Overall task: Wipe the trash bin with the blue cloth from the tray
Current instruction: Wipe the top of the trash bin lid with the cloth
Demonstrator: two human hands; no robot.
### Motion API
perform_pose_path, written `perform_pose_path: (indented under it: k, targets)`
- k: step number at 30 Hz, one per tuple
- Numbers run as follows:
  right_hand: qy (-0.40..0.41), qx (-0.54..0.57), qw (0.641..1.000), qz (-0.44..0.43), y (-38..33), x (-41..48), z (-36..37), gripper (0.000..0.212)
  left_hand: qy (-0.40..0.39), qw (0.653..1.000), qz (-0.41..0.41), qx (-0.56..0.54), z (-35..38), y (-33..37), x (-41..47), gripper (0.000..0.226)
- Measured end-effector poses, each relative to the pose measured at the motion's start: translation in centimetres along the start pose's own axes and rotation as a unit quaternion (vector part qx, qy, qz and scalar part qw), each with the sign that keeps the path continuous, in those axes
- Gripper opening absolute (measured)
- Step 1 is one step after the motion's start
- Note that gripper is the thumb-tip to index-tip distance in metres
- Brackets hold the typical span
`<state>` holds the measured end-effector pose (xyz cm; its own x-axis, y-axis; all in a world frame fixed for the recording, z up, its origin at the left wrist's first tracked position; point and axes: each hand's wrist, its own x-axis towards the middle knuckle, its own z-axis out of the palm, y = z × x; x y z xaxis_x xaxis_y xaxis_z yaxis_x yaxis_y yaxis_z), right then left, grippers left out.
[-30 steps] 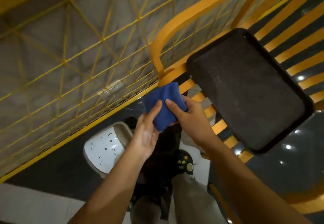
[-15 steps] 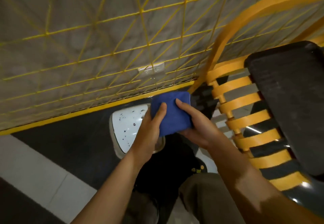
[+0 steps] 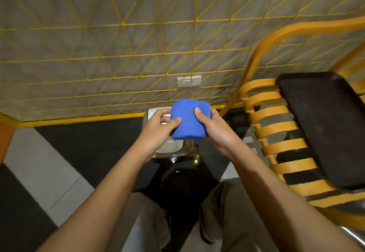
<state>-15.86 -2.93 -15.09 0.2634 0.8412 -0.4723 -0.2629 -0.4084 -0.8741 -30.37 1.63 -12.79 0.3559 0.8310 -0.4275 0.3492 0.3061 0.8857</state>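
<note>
A folded blue cloth (image 3: pixel 188 120) is held up in front of me by both hands. My left hand (image 3: pixel 158 128) grips its left edge and my right hand (image 3: pixel 216 131) grips its right edge, thumbs on top. Directly below the cloth stands the trash bin (image 3: pixel 173 147), a white lid with dark specks in a beige rim, mostly hidden by hands and cloth. The dark empty tray (image 3: pixel 324 125) rests on a yellow slatted chair at the right.
The yellow slatted chair (image 3: pixel 276 133) with a curved armrest stands to the right. A grey wall with a yellow wire grid (image 3: pixel 118 54) and a white socket (image 3: pixel 189 81) is behind the bin. My legs (image 3: pixel 177 218) are below.
The view has swung left and down, so the bin now lies straight under the cloth and the tray has slid to the right. Both hands keep their hold on the cloth.
</note>
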Motion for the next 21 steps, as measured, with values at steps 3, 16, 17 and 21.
perform_pose_path:
  k: [3,16,17,21]
  targets:
    - [0.009,-0.072,0.997,-0.026,-1.3,-3.1,0.8,0.045,0.027,0.999,0.032,0.008,0.2,1.4,-3.0,0.031]
    - [-0.01,-0.094,0.986,-0.135,-4.0,-11.5,1.8,0.046,-0.004,0.994,0.112,0.0,1.0,4.2,-10.7,0.037]
    - [-0.021,-0.076,0.989,-0.122,-3.9,-11.8,1.7,0.048,-0.017,0.994,0.111,-0.002,1.1,4.2,-10.9,0.038]
    - [-0.04,-0.036,0.995,-0.088,-3.1,-11.6,0.7,0.045,-0.047,0.993,0.106,0.006,1.7,3.8,-11.4,0.039]
